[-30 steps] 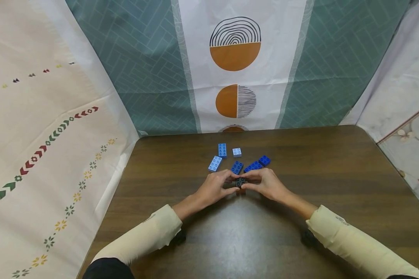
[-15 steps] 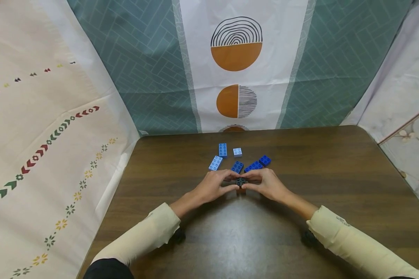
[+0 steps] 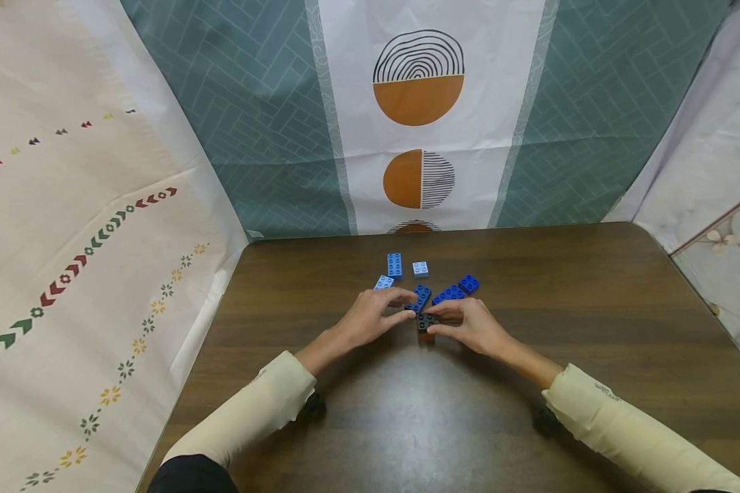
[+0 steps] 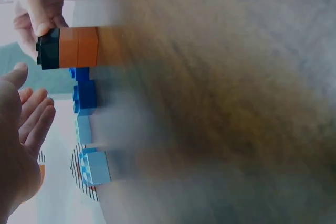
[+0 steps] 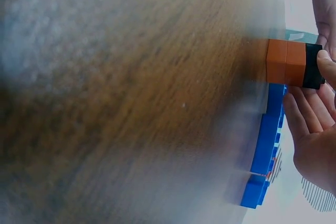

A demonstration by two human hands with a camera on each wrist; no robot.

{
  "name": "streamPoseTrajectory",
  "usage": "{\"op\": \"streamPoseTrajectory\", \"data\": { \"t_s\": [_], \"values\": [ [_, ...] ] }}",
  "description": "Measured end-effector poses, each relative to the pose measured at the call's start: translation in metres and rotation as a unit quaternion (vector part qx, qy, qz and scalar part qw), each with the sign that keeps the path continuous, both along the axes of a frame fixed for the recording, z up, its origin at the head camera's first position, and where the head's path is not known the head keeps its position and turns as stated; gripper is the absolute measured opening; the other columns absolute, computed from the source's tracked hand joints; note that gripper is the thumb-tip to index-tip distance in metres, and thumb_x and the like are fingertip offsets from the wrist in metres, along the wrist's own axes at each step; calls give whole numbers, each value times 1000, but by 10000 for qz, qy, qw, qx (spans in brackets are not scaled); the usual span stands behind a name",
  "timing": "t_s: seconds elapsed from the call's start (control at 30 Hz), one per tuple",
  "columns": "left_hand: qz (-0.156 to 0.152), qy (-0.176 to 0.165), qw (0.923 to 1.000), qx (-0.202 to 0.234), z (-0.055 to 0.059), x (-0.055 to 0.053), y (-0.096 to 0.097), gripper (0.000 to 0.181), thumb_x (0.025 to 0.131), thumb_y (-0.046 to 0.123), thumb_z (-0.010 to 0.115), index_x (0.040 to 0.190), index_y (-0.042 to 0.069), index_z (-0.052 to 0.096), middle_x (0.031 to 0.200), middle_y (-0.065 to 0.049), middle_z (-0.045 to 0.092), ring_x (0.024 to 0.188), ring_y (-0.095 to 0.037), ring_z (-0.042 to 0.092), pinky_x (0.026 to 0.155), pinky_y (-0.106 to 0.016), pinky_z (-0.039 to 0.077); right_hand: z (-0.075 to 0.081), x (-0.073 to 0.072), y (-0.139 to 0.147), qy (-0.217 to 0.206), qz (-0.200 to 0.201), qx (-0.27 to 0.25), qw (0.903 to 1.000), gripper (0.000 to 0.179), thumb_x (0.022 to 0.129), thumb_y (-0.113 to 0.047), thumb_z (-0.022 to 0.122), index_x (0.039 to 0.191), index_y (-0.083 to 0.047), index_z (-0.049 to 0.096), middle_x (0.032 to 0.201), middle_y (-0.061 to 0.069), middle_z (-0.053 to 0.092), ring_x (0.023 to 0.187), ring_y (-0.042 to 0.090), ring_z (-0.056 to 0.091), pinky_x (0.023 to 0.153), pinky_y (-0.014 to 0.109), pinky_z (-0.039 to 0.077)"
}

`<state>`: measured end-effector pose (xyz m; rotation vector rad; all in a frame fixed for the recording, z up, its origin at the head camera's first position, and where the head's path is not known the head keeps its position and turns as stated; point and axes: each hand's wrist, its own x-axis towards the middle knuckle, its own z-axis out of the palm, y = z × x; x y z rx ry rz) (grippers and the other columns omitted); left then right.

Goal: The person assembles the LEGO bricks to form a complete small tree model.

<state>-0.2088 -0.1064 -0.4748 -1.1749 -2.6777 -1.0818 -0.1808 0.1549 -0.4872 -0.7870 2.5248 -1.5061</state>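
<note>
A short tower of two orange bricks [image 4: 77, 47] topped by a black brick [image 3: 426, 323] stands on the table in front of me. My right hand [image 3: 469, 324] holds the black brick at its right side, the thumb on one face and the fingers behind, as the right wrist view also shows for the black brick [image 5: 314, 66]. My left hand [image 3: 371, 316] is off the tower to its left, thumb and fingers spread apart with nothing between them. Its fingertips overlap a blue brick [image 3: 422, 295] just behind the tower in the head view.
Behind the hands lie a mid-blue brick [image 3: 395, 266], a small pale-blue brick [image 3: 421, 269], a light-blue brick [image 3: 383, 282] partly hidden by the left hand, a long dark-blue brick [image 3: 448, 294] and a small dark-blue brick [image 3: 469, 284]. A patterned cloth [image 3: 419, 171] hangs beyond the brown table [image 3: 561, 274].
My left hand has let go of the black brick and moved left and slightly away from me. My right hand has stayed at the tower.
</note>
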Motion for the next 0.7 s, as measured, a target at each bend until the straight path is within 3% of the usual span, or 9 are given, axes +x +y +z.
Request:
{"op": "streamPoseTrajectory", "data": {
  "t_s": [0.33,0.7],
  "values": [
    [220,163,9996,4,4,-11,2,41,101,24,76,136,4,69,134,-10,72,113,-29,74,95,-41,60,0,0,0,-28,-27,9,10000,34,90,-12,87,121,-3,78,116,11,77,106,27,76,91,39,61],
    [1243,511,9891,-593,-10,-27,-11,60,96,22,83,149,5,61,146,-14,64,129,-31,65,106,-50,54,-2,1,0,-13,-55,-13,10000,33,90,-13,87,121,-4,78,115,11,78,105,26,77,91,38,61]
  ]
}}
